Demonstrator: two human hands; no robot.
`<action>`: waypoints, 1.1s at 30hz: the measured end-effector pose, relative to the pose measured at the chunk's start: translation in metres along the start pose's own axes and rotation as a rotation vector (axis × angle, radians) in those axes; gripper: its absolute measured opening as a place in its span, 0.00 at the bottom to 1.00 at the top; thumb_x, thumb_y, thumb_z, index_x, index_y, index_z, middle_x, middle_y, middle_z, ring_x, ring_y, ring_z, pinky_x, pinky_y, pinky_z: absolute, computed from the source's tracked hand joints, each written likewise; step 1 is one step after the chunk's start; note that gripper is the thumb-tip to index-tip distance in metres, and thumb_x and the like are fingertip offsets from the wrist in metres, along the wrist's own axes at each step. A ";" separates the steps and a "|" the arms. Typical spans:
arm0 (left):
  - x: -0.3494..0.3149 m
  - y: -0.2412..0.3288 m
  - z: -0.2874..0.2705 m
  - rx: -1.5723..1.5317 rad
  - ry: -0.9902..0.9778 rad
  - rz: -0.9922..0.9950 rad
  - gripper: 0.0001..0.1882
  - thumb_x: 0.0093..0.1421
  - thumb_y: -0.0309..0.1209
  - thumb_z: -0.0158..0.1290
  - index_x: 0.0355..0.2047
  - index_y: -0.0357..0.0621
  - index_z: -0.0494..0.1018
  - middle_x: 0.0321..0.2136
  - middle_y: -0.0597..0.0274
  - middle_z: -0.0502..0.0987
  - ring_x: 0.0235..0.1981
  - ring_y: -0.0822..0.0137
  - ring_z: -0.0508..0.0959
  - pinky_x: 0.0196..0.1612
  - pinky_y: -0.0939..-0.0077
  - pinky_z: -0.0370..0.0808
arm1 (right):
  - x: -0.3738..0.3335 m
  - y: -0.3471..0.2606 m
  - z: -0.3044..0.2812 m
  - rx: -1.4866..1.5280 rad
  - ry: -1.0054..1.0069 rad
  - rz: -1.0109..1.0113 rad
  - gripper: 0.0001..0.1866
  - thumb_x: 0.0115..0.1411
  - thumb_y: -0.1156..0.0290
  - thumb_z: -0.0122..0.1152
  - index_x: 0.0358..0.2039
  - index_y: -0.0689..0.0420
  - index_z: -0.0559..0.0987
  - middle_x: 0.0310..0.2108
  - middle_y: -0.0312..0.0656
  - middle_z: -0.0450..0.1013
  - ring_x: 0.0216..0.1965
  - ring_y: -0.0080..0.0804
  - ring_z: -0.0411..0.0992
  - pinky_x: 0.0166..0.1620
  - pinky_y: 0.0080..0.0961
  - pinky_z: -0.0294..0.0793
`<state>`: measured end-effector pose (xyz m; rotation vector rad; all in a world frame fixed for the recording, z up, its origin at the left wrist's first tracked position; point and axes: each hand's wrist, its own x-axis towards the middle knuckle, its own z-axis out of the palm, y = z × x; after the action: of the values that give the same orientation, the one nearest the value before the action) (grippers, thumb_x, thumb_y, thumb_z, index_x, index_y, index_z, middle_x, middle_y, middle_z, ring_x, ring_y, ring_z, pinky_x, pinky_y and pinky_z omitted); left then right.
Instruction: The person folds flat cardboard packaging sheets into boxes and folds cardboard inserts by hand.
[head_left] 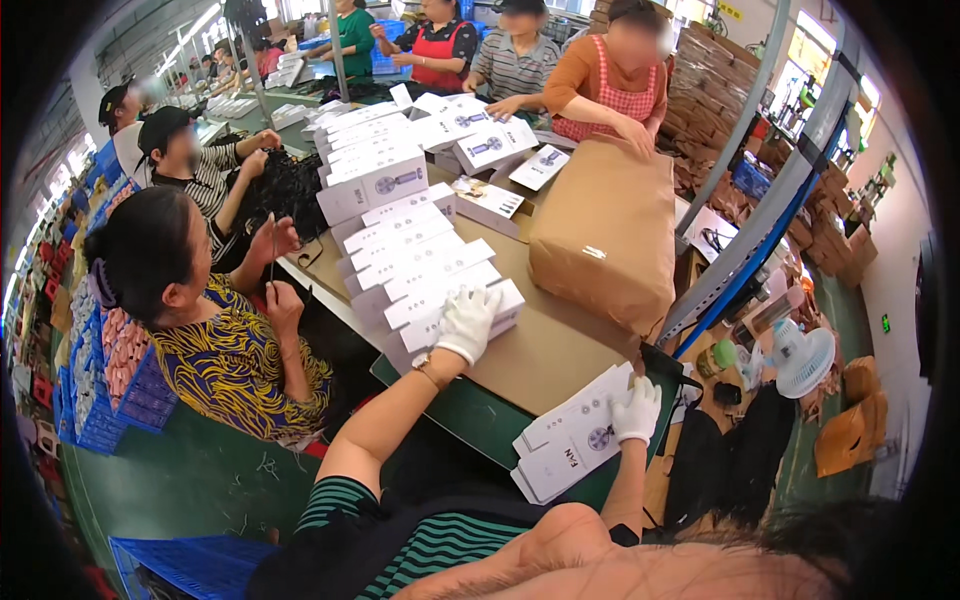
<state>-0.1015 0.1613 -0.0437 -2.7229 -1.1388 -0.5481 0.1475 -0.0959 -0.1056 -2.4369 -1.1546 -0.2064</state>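
My left hand (pixel 468 325), in a white glove, lies with its fingers spread over the nearest end of a row of standing white fan boxes (pixel 410 245). A watch or bracelet (pixel 431 370) is on that wrist. To the right, my right hand (pixel 636 411), gloved in white too, rests with its fingers apart on the right end of flat, unfolded white cartons (pixel 575 435). These cartons lie at the near table edge, printed with a fan picture. What lies under the right palm is hidden.
A big brown wrapped package (pixel 605 235) stands on the table (pixel 520 365). Beyond the row are more boxes (pixel 495 145) and an open box (pixel 490 205). A person in a patterned top (pixel 235 350) sits at left; several others work around the table. A metal post (pixel 750 220) rises at right.
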 end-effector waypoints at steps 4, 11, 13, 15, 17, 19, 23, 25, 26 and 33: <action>0.018 -0.026 0.014 0.035 0.041 -0.090 0.20 0.58 0.32 0.51 0.52 0.51 0.70 0.46 0.56 0.71 0.51 0.52 0.70 0.54 0.52 0.67 | -0.013 0.017 -0.006 -0.045 -0.226 0.124 0.39 0.52 0.50 0.67 0.60 0.57 0.67 0.64 0.47 0.59 0.67 0.57 0.51 0.67 0.46 0.50; -0.030 0.073 -0.017 -0.455 -0.026 0.122 0.34 0.46 0.43 0.64 0.51 0.41 0.68 0.52 0.46 0.69 0.57 0.41 0.65 0.63 0.49 0.58 | -0.017 0.007 -0.008 -0.096 -0.108 0.358 0.45 0.47 0.43 0.69 0.56 0.64 0.70 0.58 0.53 0.66 0.64 0.51 0.57 0.66 0.44 0.52; -0.066 0.117 0.024 -0.601 -0.029 0.170 0.39 0.44 0.45 0.66 0.52 0.39 0.66 0.54 0.44 0.67 0.58 0.41 0.64 0.63 0.53 0.60 | -0.014 -0.002 -0.008 -0.080 -0.059 0.353 0.38 0.46 0.47 0.72 0.48 0.64 0.75 0.52 0.53 0.71 0.60 0.51 0.63 0.63 0.43 0.58; -0.081 0.152 0.008 -0.633 -0.272 0.217 0.45 0.42 0.45 0.67 0.56 0.34 0.62 0.56 0.42 0.64 0.59 0.42 0.63 0.63 0.54 0.60 | -0.020 0.013 0.006 0.044 0.134 0.338 0.30 0.45 0.54 0.74 0.41 0.64 0.79 0.48 0.52 0.74 0.53 0.51 0.68 0.57 0.41 0.66; -0.083 0.166 0.004 -0.618 -0.356 0.208 0.48 0.40 0.44 0.69 0.57 0.33 0.60 0.56 0.42 0.64 0.60 0.43 0.62 0.64 0.55 0.60 | -0.022 0.021 0.016 0.059 0.269 0.245 0.18 0.46 0.64 0.73 0.34 0.62 0.80 0.44 0.50 0.75 0.48 0.50 0.71 0.53 0.40 0.69; -0.084 0.169 0.014 -0.664 -0.419 0.157 0.55 0.36 0.41 0.71 0.60 0.28 0.55 0.57 0.40 0.63 0.62 0.44 0.61 0.65 0.57 0.58 | -0.018 0.023 0.018 0.191 0.369 0.084 0.11 0.48 0.70 0.70 0.30 0.60 0.78 0.41 0.49 0.76 0.47 0.49 0.72 0.52 0.41 0.70; -0.081 0.163 0.003 -0.765 -0.127 -0.014 0.59 0.39 0.43 0.70 0.64 0.28 0.49 0.61 0.36 0.59 0.63 0.42 0.60 0.65 0.56 0.58 | 0.004 -0.046 -0.032 0.580 0.466 -0.241 0.07 0.50 0.80 0.65 0.26 0.60 0.74 0.34 0.43 0.75 0.48 0.49 0.72 0.56 0.42 0.67; -0.066 0.153 -0.037 -0.887 -0.094 -0.130 0.60 0.40 0.46 0.70 0.65 0.28 0.48 0.62 0.36 0.58 0.63 0.42 0.60 0.65 0.56 0.59 | 0.014 -0.084 -0.067 0.616 0.454 -0.390 0.06 0.51 0.80 0.65 0.26 0.60 0.74 0.34 0.43 0.75 0.49 0.48 0.71 0.60 0.47 0.64; -0.058 0.141 -0.057 -0.897 -0.027 -0.089 0.59 0.41 0.47 0.69 0.65 0.29 0.48 0.61 0.36 0.60 0.61 0.42 0.62 0.62 0.58 0.63 | 0.016 -0.100 -0.083 0.683 0.456 -0.432 0.06 0.51 0.77 0.65 0.26 0.59 0.75 0.34 0.42 0.75 0.50 0.47 0.71 0.63 0.50 0.60; -0.057 0.097 -0.119 -1.317 0.153 -0.005 0.31 0.50 0.28 0.63 0.55 0.39 0.68 0.47 0.46 0.76 0.47 0.49 0.77 0.50 0.65 0.73 | 0.022 -0.171 -0.114 0.894 0.515 -0.465 0.37 0.62 0.50 0.55 0.60 0.67 0.63 0.62 0.54 0.62 0.65 0.49 0.57 0.67 0.43 0.52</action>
<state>-0.1023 0.0246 0.0453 -3.4701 -0.8602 -2.0546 0.0365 -0.0352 0.0580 -1.2329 -1.1957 -0.3387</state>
